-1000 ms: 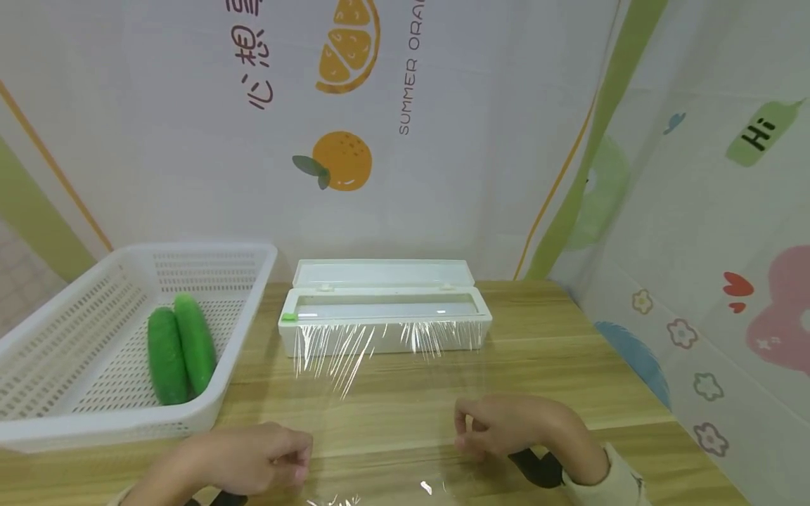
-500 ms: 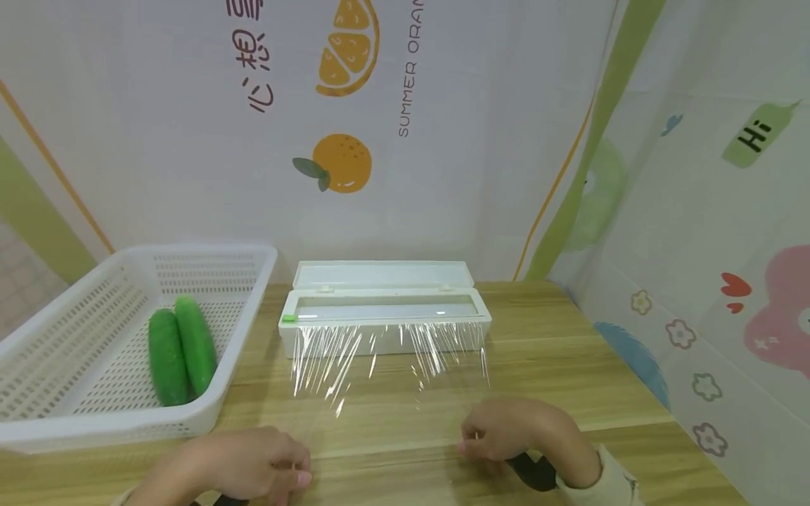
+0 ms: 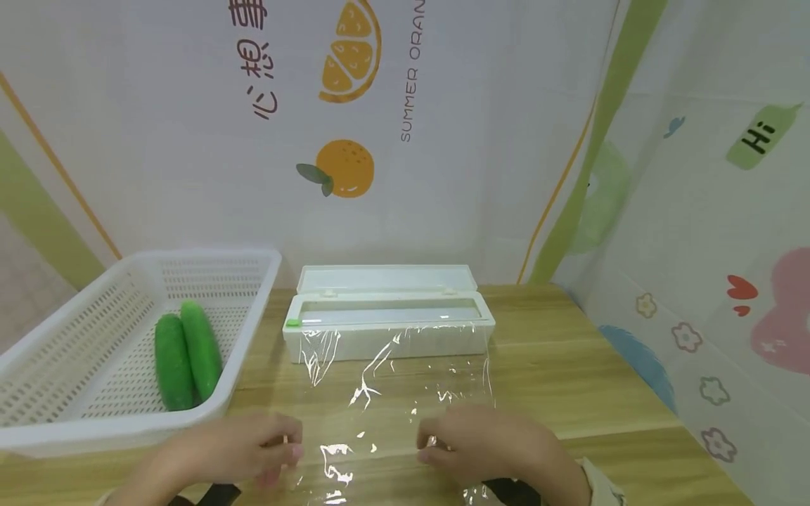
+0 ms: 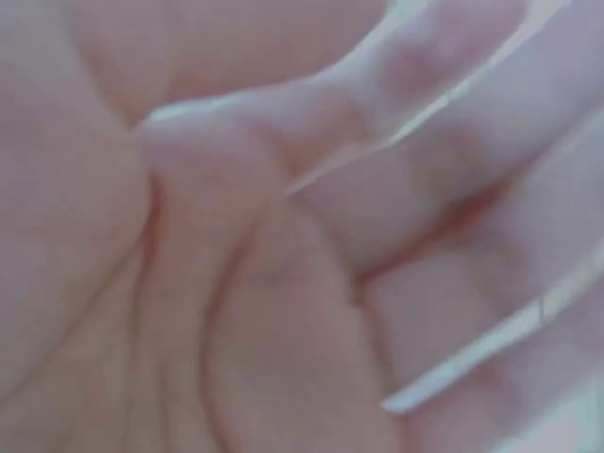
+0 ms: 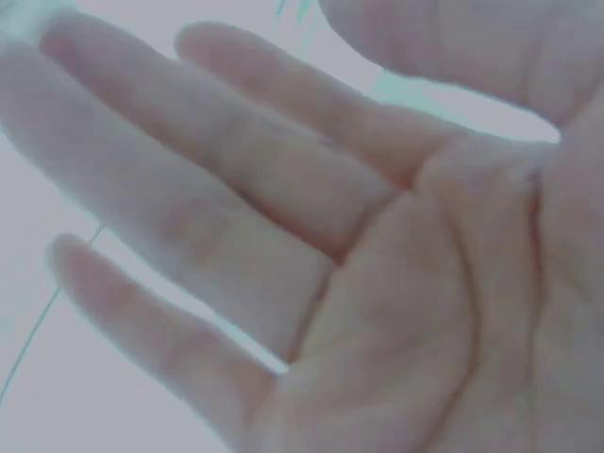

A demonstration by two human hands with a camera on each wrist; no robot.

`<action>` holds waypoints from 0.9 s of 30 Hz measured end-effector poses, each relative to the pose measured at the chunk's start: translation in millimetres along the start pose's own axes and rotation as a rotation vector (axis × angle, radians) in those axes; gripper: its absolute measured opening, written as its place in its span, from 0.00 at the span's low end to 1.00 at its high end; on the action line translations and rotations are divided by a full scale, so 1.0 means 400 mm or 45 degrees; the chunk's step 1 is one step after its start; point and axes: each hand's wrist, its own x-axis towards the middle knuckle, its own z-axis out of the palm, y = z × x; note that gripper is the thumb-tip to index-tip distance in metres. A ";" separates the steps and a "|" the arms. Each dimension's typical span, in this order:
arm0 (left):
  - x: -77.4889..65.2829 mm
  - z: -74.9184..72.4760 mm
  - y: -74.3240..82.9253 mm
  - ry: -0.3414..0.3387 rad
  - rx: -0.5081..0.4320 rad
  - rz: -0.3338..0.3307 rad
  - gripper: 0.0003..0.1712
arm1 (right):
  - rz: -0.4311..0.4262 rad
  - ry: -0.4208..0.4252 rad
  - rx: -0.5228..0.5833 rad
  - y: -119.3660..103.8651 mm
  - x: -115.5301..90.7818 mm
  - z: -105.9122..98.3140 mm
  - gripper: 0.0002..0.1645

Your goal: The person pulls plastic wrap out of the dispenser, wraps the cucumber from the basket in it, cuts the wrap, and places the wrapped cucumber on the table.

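Observation:
A sheet of clear plastic wrap (image 3: 370, 390) runs from a white plastic wrap dispenser (image 3: 392, 344) toward me over the wooden table. It looks slack and wrinkled. My left hand (image 3: 243, 450) pinches its near left side between thumb and index finger. On the opposite side, my right hand (image 3: 481, 446) pinches it, with a glint of film between thumb and index finger. The wrist views show the left palm (image 4: 274, 311) close up, and the right palm (image 5: 377, 321) with its other fingers stretched out. The dispenser's lid (image 3: 387, 279) is tipped back; a green slider (image 3: 292, 323) sits at its left end.
A white perforated basket (image 3: 120, 418) stands at the left with two cucumbers (image 3: 186, 355) lying in it. Behind the table (image 3: 550, 372) hangs a white printed cloth (image 3: 468, 161), and another one covers the right side.
The wrap has gone from stretched taut to slack, with fresh wrinkles and glints. My right hand has moved leftward, closer to my left hand. Basket and dispenser stay put.

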 end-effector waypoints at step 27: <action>-0.107 -0.151 -0.094 0.684 0.276 -0.370 0.18 | -0.385 0.397 -0.557 -0.311 0.317 0.090 0.38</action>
